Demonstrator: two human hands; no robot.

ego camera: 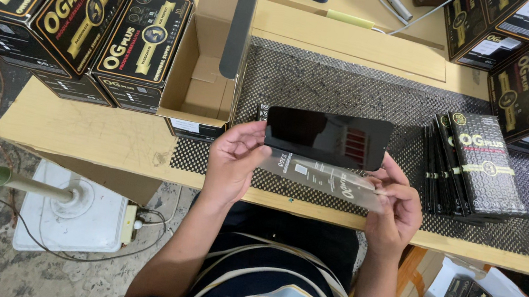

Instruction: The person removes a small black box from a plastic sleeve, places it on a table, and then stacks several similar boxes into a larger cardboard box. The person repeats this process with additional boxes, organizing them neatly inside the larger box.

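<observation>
Hands [234, 161] [395, 206] holding dark glass panel [327, 138], open cardboard box [208, 84] holding flat packs

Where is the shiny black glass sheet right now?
In the head view, the shiny black rectangular glass sheet is at the middle, held between the left hand and right hand, above the clear plastic sleeve.

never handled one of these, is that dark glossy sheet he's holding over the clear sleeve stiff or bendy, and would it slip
The dark glossy sheet probably is stiff: held only at its ends by the left hand and right hand, it stays flat without sagging. Its mirror-like surface suggests it may slip, and it looks thin, so likely light and fragile. The clear sleeve below looks floppier.
</observation>
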